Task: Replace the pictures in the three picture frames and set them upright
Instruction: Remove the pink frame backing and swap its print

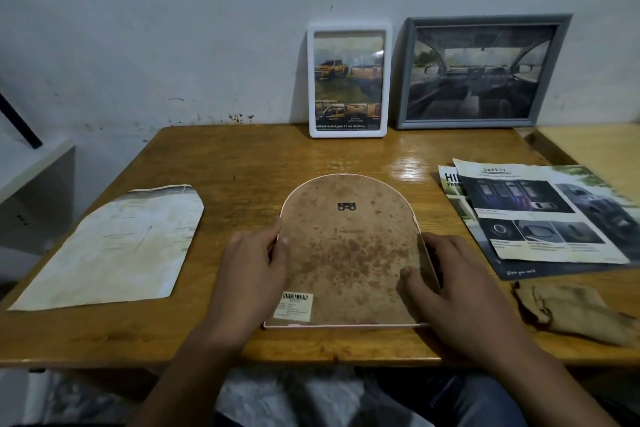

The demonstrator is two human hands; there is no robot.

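Head view: 2 frames, white frame [349,80] & grey frame [479,71], stand upright at the wall w/ pics in. Third, the arched frame [349,253], lies face-down mid-table; your left hand [254,267] & right hand [446,277] grip its side edges, so back still needs closing, then stand it up.

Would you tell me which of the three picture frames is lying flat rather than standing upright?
The arched frame lies face down on the table, back panel up, held by both hands. The white frame and grey frame stand against the wall.
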